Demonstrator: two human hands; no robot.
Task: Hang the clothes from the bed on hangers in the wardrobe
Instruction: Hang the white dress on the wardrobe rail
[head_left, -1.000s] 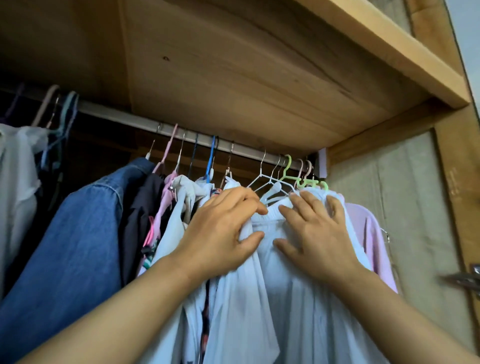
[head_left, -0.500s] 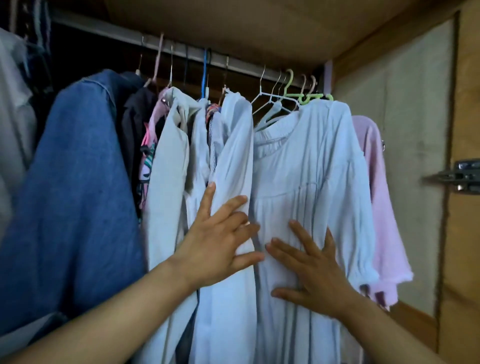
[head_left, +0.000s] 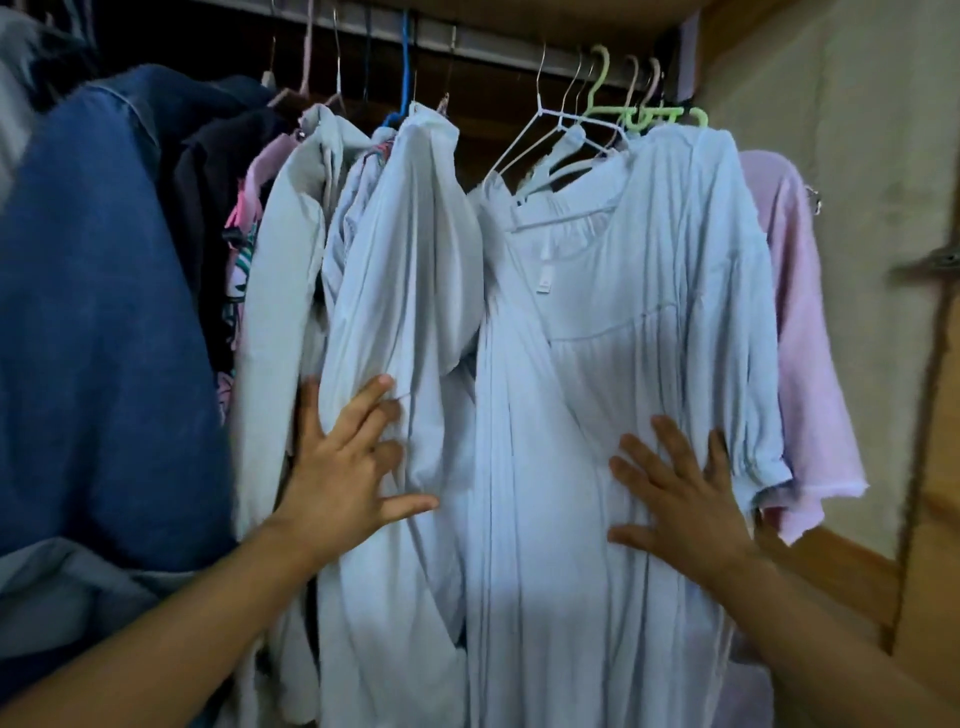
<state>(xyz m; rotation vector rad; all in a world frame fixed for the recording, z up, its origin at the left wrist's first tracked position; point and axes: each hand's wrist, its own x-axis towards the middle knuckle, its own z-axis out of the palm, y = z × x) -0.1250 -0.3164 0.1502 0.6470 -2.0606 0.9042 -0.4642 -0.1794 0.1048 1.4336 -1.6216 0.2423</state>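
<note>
A pale blue dress (head_left: 639, 291) hangs on a green hanger (head_left: 652, 111) from the wardrobe rail (head_left: 498, 49), at the right of the row. My right hand (head_left: 680, 499) lies flat against its front, fingers spread. To its left hangs another pale blue garment (head_left: 410, 270). My left hand (head_left: 340, 467) presses on that one with straight, spread fingers. Neither hand grips anything.
A denim jacket (head_left: 98, 312) fills the left. Dark and patterned clothes (head_left: 218, 208) hang behind it. A pink top (head_left: 800, 332) hangs at the far right, close to the wardrobe side wall (head_left: 852, 156). Several bare hangers (head_left: 550, 119) hang between the two blue garments.
Both hands have slid down from the collars to the middle of the garments and moved apart. The view has dropped from the shelf underside to the hanging clothes.
</note>
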